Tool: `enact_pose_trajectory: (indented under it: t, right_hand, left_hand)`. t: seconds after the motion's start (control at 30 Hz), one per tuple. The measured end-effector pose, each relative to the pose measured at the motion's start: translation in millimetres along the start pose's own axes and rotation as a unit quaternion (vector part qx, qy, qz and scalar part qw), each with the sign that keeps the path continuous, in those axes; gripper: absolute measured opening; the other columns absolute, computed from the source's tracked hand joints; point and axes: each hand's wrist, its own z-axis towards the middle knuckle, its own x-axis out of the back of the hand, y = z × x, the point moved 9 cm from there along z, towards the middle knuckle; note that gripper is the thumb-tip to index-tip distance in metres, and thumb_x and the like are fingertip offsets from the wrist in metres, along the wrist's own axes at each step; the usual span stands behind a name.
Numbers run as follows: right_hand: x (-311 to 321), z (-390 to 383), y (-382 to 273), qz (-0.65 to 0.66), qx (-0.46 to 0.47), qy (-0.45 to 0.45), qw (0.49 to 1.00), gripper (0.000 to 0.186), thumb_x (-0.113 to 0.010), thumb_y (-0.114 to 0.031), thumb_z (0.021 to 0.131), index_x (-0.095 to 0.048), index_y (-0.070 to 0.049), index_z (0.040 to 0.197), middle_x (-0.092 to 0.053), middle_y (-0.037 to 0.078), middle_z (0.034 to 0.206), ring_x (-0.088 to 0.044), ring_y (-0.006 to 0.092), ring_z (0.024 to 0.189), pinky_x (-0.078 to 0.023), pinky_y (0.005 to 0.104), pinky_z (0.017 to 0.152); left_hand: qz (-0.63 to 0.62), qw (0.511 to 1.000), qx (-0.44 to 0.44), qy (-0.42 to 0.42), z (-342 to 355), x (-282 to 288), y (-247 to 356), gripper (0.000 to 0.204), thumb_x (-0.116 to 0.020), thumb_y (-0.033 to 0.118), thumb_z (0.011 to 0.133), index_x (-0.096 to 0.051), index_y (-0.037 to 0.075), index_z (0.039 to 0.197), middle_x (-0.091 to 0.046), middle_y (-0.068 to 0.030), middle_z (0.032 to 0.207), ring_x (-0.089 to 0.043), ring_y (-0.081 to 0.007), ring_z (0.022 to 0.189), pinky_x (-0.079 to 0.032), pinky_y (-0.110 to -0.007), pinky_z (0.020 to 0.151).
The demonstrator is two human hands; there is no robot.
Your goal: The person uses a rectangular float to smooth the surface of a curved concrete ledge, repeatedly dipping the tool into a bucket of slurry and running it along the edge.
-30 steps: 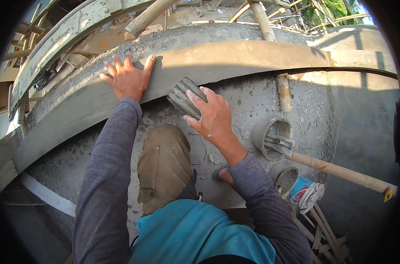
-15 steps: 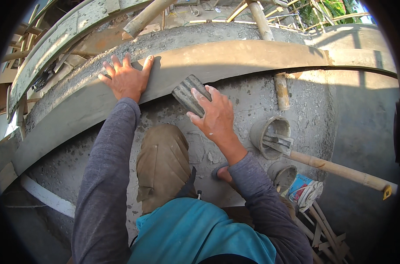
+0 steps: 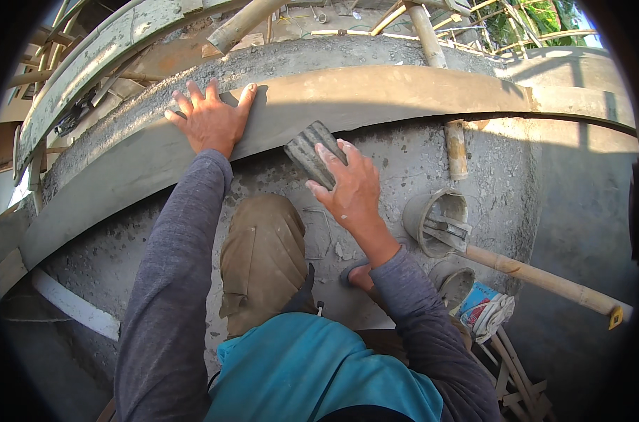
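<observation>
1. Curved concrete ledge (image 3: 418,88), smooth-faced, arcs across the upper half of the view, sunlit toward the right and shaded toward the left; rough grey concrete (image 3: 502,169) shows on its near side.
2. On the ledge rests the left hand (image 3: 215,121), palm down, fingers spread wide toward the far edge, with nothing in its hold.
3. Partly closed, the right hand (image 3: 352,183) grips a grooved grey block (image 3: 309,149) by its right side, thumb and fingers around it.
4. The block sits tilted at the ledge's near edge, right of the left hand, overlapping that edge in view; whether the two touch, I cannot tell.
5. Grey sleeves (image 3: 168,260) cover both forearms; between them are a brown trouser knee (image 3: 259,253), a teal shirt (image 3: 319,373) and a foot (image 3: 361,278) beside the right sleeve.
6. Right of the right hand stands a bucket (image 3: 416,221) with a trowel-like tool (image 3: 446,226) in it; a bamboo stub (image 3: 457,151) lies above.
7. From beside the bucket, a bamboo pole (image 3: 551,274) runs rightward.
8. Nearer the person are a smaller bucket (image 3: 442,274), a white cloth (image 3: 495,316) and wooden strips (image 3: 527,380).
9. Past the ledge rise bamboo supports (image 3: 426,35), with greenery (image 3: 537,21) at upper right.
</observation>
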Motion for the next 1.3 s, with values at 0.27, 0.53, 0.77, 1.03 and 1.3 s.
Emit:
enact_pose_trajectory:
  t: [0.27,0.53,0.77,1.03,1.3]
  right_hand:
    - [9,-15,-7,0.016,0.042,0.032,0.998,0.069,-0.087,-0.028,0.068,-0.064,-0.022,0.133,-0.055,0.013,0.137,-0.054,0.0324,0.114,-0.043,0.0447,0.097]
    - [-6,-14,-36,0.031,0.078,-0.005,0.996,0.070,-0.087,-0.027,0.066,-0.065,-0.022,0.132,-0.055,0.012,0.138,-0.055,0.0314,0.115,-0.044,0.0443,0.095]
    - [5,-13,-5,0.019,0.017,0.050,0.998,0.068,-0.087,-0.029,0.068,-0.066,-0.021,0.132,-0.056,0.012,0.136,-0.055,0.0310,0.113,-0.045,0.0434,0.094]
    - [4,-6,-4,-0.004,0.009,0.026,1.000,0.063,-0.084,-0.033,0.073,-0.066,-0.021,0.131,-0.054,0.015,0.135,-0.054,0.0349,0.115,-0.042,0.0472,0.097]
    - [35,15,106,-0.098,-0.113,0.100,0.984,0.062,-0.084,-0.038,0.075,-0.066,-0.019,0.131,-0.053,0.018,0.135,-0.053,0.0369,0.116,-0.041,0.0490,0.098]
  left_hand:
    - [0.004,1.000,-0.002,0.003,-1,0,1,0.093,-0.045,0.084,0.083,-0.053,0.015,0.145,-0.037,-0.0175,0.157,-0.022,-0.0418,0.149,-0.008,-0.064,0.117]
    - [0.005,1.000,-0.004,0.002,0,-2,1,0.093,-0.045,0.084,0.083,-0.053,0.015,0.145,-0.037,-0.0181,0.157,-0.023,-0.0423,0.149,-0.008,-0.064,0.117]
    - [0.001,1.000,-0.006,0.010,-1,-1,2,0.093,-0.044,0.084,0.083,-0.053,0.015,0.145,-0.037,-0.0184,0.157,-0.023,-0.0425,0.149,-0.007,-0.065,0.117]
    - [0.004,1.000,-0.004,0.001,-1,-1,2,0.092,-0.045,0.084,0.084,-0.054,0.015,0.144,-0.040,-0.0172,0.155,-0.025,-0.0422,0.148,-0.008,-0.065,0.117]
    - [0.018,1.000,-0.005,0.021,1,-2,3,0.092,-0.045,0.085,0.082,-0.056,0.017,0.143,-0.040,-0.0164,0.155,-0.026,-0.0409,0.148,-0.011,-0.063,0.117]
